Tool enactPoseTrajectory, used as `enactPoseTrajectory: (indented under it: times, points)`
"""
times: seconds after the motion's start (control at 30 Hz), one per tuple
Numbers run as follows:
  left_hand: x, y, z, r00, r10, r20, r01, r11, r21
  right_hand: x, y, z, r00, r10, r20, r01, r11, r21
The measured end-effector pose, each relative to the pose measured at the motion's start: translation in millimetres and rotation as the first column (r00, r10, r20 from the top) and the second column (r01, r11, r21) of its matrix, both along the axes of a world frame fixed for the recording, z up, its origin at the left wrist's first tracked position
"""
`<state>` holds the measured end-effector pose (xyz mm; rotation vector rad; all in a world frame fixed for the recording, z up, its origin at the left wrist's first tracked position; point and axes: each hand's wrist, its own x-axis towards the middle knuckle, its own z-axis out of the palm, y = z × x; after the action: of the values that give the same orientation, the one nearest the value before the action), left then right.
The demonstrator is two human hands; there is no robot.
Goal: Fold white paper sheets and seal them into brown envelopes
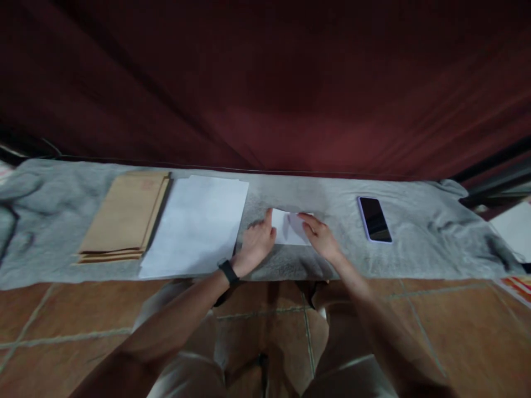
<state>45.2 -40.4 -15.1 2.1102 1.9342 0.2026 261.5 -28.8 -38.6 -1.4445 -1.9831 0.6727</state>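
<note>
A small folded sheet of white paper point(286, 229) lies on the grey cloth in the middle, its top edge slightly raised. My left hand point(258, 242) rests at its left edge, index finger stretched out along that side and thumb on the paper. From the right, my right hand point(321, 235) reaches over the paper's right end, its extended fingers touching near the top edge. Neither hand wraps around the sheet. The paper's right corner is partly hidden under my right hand.
A stack of white sheets point(199, 226) lies left of my hands, beside a pile of brown envelopes point(122, 215). A phone in a purple case point(375, 219) sits to the right. Grey cloth point(423, 232) covers the narrow table; a dark red curtain point(265, 83) hangs behind it.
</note>
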Motion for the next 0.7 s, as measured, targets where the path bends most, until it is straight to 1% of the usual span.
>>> enactPoseTrajectory:
  times: [0.07,0.13,0.23,0.3,0.37,0.5,0.7]
  points:
    - [3,-6,0.4,0.993,-0.052,-0.102,0.059,0.996,0.068,-14,-3,-7.4,0.994,0.055,0.096,-0.059,0.997,0.044]
    - [6,-10,-0.6,0.979,-0.107,-0.172,0.134,0.979,0.156,-25,-8,-13.7,0.968,0.095,0.234,-0.115,0.991,0.074]
    - [10,-12,-7.4,0.949,-0.21,-0.236,0.27,0.927,0.261,-36,-14,-20.1,0.906,0.088,0.415,-0.135,0.987,0.087]
    - [13,-13,-15.1,0.922,-0.299,-0.245,0.361,0.891,0.274,-39,-17,-22.4,0.874,0.074,0.48,-0.133,0.987,0.089]
    - [15,-14,-22.9,0.901,-0.366,-0.232,0.418,0.874,0.247,-39,-18,-23.4,0.856,0.065,0.513,-0.131,0.987,0.093]
    - [12,-14,-30.9,0.893,-0.401,-0.205,0.439,0.878,0.193,-40,-20,-23.7,0.842,0.043,0.538,-0.12,0.987,0.11]
    - [10,-14,-31.6,0.895,-0.398,-0.203,0.436,0.878,0.197,-40,-21,-23.1,0.837,0.018,0.547,-0.099,0.988,0.119]
